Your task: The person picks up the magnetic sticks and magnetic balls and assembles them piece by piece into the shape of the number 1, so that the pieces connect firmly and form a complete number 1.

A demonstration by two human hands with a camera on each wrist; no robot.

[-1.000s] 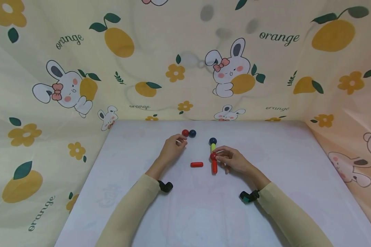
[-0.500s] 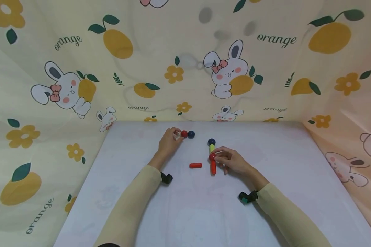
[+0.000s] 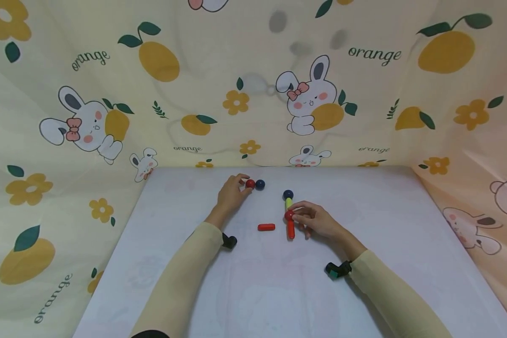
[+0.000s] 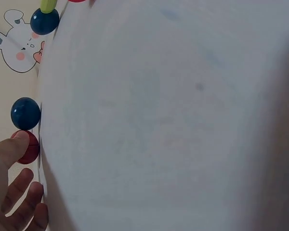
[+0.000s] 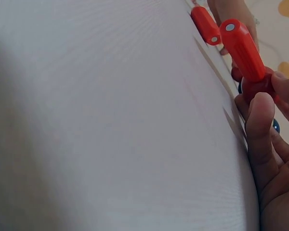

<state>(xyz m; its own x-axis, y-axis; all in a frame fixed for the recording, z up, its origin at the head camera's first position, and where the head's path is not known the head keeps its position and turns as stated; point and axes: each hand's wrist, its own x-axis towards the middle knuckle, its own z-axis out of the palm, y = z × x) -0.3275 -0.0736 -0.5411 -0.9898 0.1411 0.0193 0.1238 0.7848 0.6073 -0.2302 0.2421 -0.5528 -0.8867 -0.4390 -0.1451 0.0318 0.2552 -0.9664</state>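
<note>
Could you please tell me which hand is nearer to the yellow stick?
The right hand: it holds the red ball at the near end of the yellow stick. The left hand is farther off, to the left, pinching the second red ball.

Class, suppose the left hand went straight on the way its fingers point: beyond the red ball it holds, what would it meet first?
Most likely the dark blue ball, right beside the red ball that the left hand pinches; the two seem to touch, though depth is hard to judge.
</note>
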